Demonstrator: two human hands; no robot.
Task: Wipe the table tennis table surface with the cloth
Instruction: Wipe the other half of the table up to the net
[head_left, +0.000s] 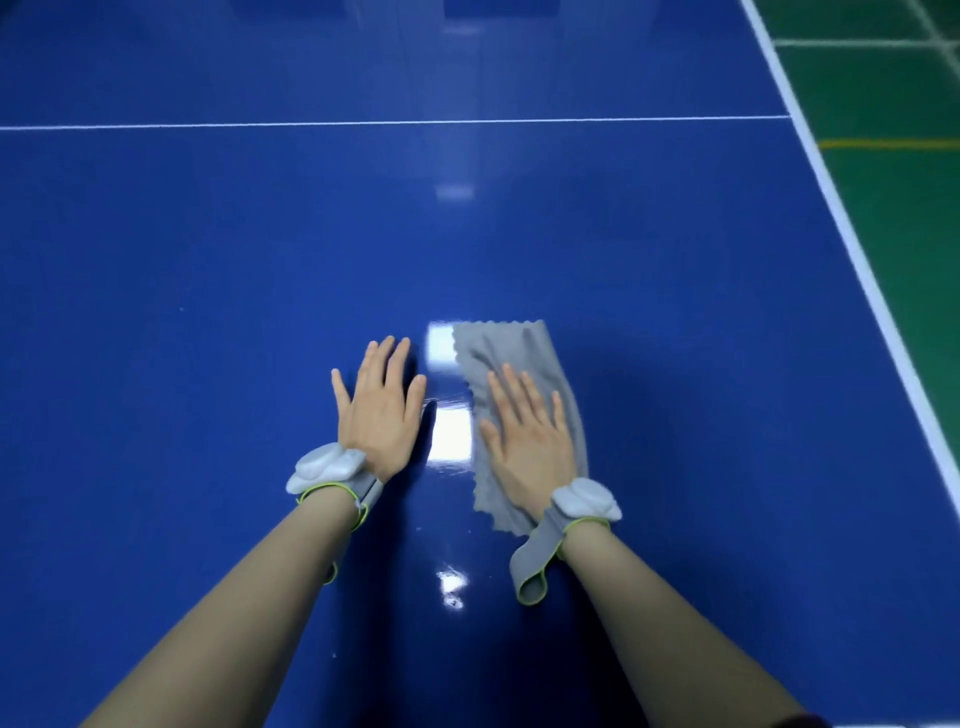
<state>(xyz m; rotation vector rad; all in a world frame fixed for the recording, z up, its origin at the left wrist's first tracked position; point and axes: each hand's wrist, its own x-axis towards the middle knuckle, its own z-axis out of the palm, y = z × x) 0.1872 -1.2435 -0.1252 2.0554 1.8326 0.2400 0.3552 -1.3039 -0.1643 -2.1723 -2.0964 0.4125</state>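
Glossy blue table tennis table (208, 234), one white centre line (363, 123), one white edge line (852, 228); green floor (893, 93) beyond. One grey cloth (524, 358) lies flat on the table. Right hand (530, 441) presses it, fingers straight. Left hand (379, 410) rests flat just beside, released. Two wrist devices: left (327, 467), right (587, 499).

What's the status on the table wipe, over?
Right hand flat, pressing grey cloth on the blue table. Left hand flat on bare surface beside it. Nothing in the way.
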